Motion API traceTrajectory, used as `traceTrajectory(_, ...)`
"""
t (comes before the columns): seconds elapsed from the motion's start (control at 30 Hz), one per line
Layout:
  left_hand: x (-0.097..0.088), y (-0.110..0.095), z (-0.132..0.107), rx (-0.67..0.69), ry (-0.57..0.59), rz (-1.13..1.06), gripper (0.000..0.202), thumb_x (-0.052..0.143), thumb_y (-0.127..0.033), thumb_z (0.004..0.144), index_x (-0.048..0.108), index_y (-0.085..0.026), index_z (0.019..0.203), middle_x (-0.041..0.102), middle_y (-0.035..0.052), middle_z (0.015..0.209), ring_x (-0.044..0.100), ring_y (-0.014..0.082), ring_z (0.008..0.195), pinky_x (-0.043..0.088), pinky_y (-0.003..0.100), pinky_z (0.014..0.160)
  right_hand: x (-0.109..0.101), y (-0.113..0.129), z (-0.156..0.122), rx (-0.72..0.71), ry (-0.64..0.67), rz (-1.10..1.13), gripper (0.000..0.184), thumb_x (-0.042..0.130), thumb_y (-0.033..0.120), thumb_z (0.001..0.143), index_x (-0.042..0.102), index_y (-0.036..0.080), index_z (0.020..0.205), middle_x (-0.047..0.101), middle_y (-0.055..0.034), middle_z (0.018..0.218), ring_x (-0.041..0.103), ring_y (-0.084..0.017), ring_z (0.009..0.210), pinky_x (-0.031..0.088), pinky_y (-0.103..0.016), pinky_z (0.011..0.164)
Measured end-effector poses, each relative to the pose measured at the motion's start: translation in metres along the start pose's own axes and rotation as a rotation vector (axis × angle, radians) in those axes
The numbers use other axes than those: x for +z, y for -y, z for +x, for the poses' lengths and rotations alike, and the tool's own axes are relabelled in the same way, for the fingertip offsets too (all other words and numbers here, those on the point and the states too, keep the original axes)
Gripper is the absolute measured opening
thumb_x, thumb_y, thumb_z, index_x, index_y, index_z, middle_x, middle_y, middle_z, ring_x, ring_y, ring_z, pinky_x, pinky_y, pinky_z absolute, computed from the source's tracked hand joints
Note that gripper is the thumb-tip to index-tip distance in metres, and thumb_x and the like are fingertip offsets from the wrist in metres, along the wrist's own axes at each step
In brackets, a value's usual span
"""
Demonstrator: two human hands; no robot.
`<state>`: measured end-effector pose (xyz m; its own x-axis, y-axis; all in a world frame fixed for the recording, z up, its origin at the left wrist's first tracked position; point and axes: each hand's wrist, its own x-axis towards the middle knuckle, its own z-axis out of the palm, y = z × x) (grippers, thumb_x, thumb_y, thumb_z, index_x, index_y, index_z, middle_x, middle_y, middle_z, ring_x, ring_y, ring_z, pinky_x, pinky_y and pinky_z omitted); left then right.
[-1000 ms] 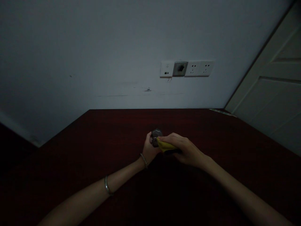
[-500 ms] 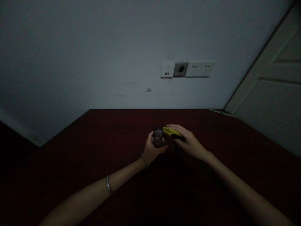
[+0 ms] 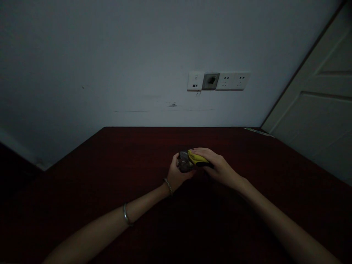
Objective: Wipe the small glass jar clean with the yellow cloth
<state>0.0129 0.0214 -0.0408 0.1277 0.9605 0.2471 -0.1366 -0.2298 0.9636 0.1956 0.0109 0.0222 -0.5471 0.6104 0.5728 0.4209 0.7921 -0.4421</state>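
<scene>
The room is dim. My left hand (image 3: 176, 174) is closed around a small dark, shiny rounded object (image 3: 183, 162), held just above the dark red table (image 3: 110, 176). My right hand (image 3: 217, 167) grips a folded yellow cloth (image 3: 196, 157) and presses it against the right side of the object. I cannot make out what the object is. Two bracelets sit on my left wrist and forearm.
A white wall rises behind the table, with a row of sockets and a switch plate (image 3: 218, 81) above the far edge. A white panelled door (image 3: 319, 110) stands at the right. The floor drops away in shadow at the left.
My right hand lifted the yellow cloth off the object and away to the right, then brought it back against it. My left hand stayed almost still.
</scene>
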Motion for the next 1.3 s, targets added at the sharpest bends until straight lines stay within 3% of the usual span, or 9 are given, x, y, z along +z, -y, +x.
traceTrajectory(0.27,0.0,0.002,0.002,-0.036,-0.012,-0.056,0.078,0.083,-0.016,0.045,0.043,-0.018,0.112,0.064,0.008,0.105,0.062,0.023,0.095,0.049,0.039,0.085,-0.002,0.013,-0.002,-0.004,0.06,-0.024,0.06,0.049,0.003,0.078,0.048,0.027,0.133,0.053,-0.0078,0.135,0.048,-0.024,0.126,0.043,-0.05,0.102)
traceTrajectory(0.47,-0.002,-0.003,-0.004,-0.045,0.002,0.022,0.075,0.083,-0.024,0.053,0.043,-0.017,0.116,0.061,0.0096,0.106,0.061,0.0232,0.095,0.051,0.039,0.082,-0.01,0.01,0.007,0.097,-0.073,0.018,0.041,0.052,0.016,0.086,0.052,0.027,0.126,0.061,-0.0066,0.122,0.057,-0.022,0.113,0.047,-0.044,0.097)
traceTrajectory(0.6,-0.003,-0.002,-0.006,-0.058,0.015,0.014,0.075,0.083,-0.024,0.054,0.042,-0.018,0.117,0.061,0.0074,0.102,0.061,0.0216,0.091,0.052,0.038,0.079,-0.014,0.001,0.019,0.125,-0.089,0.0,0.034,0.052,0.018,0.088,0.056,0.027,0.12,0.063,-0.0055,0.113,0.059,-0.021,0.106,0.048,-0.043,0.093)
traceTrajectory(0.83,-0.004,-0.001,-0.007,-0.044,0.048,-0.001,0.073,0.083,-0.024,0.054,0.043,-0.018,0.115,0.061,0.0078,0.104,0.061,0.0225,0.093,0.053,0.038,0.078,-0.006,-0.007,0.031,0.061,0.055,0.046,0.033,0.05,0.016,0.089,0.056,0.028,0.119,0.063,-0.0047,0.116,0.058,-0.021,0.107,0.048,-0.044,0.093)
traceTrajectory(1.07,-0.001,-0.006,-0.004,0.004,0.033,0.008,0.071,0.082,-0.021,0.053,0.044,-0.018,0.112,0.062,0.0087,0.106,0.061,0.0249,0.099,0.049,0.041,0.088,-0.005,0.004,0.026,-0.009,0.091,-0.009,0.043,0.045,0.006,0.084,0.052,0.024,0.122,0.06,-0.0074,0.114,0.055,-0.02,0.107,0.047,-0.042,0.093)
traceTrajectory(1.3,-0.001,0.0,0.001,-0.063,-0.016,-0.059,0.074,0.081,-0.014,0.046,0.044,-0.018,0.11,0.064,0.0069,0.101,0.062,0.0237,0.094,0.052,0.037,0.08,-0.004,0.018,0.02,-0.112,0.143,-0.032,0.048,0.045,0.003,0.078,0.052,0.021,0.122,0.062,-0.0092,0.107,0.056,-0.022,0.099,0.049,-0.039,0.085)
